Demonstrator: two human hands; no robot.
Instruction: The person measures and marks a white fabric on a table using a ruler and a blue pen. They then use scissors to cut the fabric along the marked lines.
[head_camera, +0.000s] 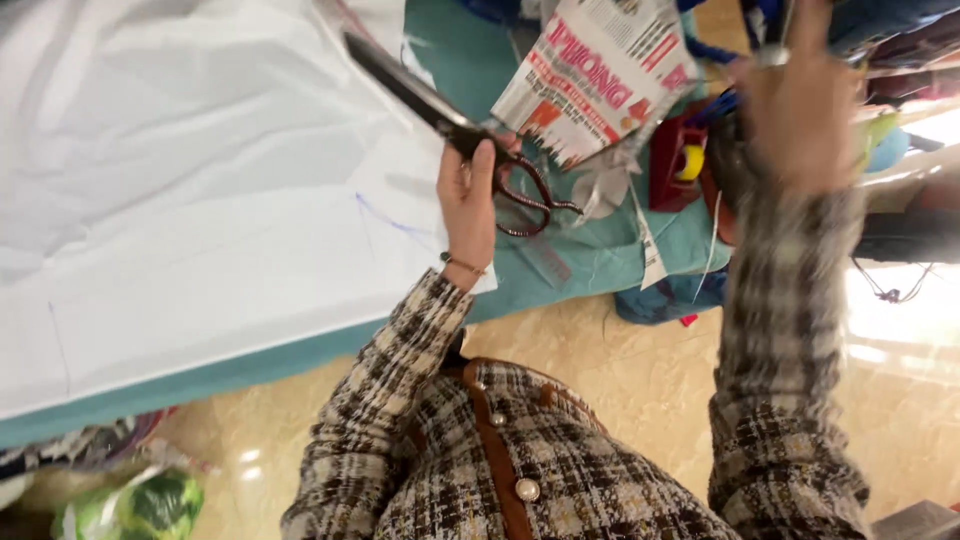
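While your left hand (467, 205) grips the tailor's shears (455, 125) by the dark looped handles, keep the thumb hooked where it is: your fingers are wrapped and pressed around the nearer loop, and the blades lie pressed together, pointing up and away over the edge of the white cloth (190, 200). The shears sit in the air just above the cloth's right border, beside a faint blue chalk line (385, 215) drawn on it. I judge a steadier wrist would serve you; the blade is long and heavy, so carry it with the tip low and turned away from your other arm.

Your right hand (800, 110) is raised and blurred with motion near a heap of coloured things at the far right; I cannot tell whether its fingers are spread or holding anything. Slow it before bringing it near the blades.

Just beyond the shears lies a printed paper packet (600, 70) in red and white, touching or nearly touching the handles. A red box (672, 165) with a yellow roll inside it stands to its right.

Below all this runs a teal table cover (590, 255), with the white cloth spread wide across it and creased in places. Beneath the table edge you see a glossy beige stone floor (620, 370), with a green bundle (150, 505) lying at the lower left. Your checked tweed jacket (500, 470) fills the bottom.
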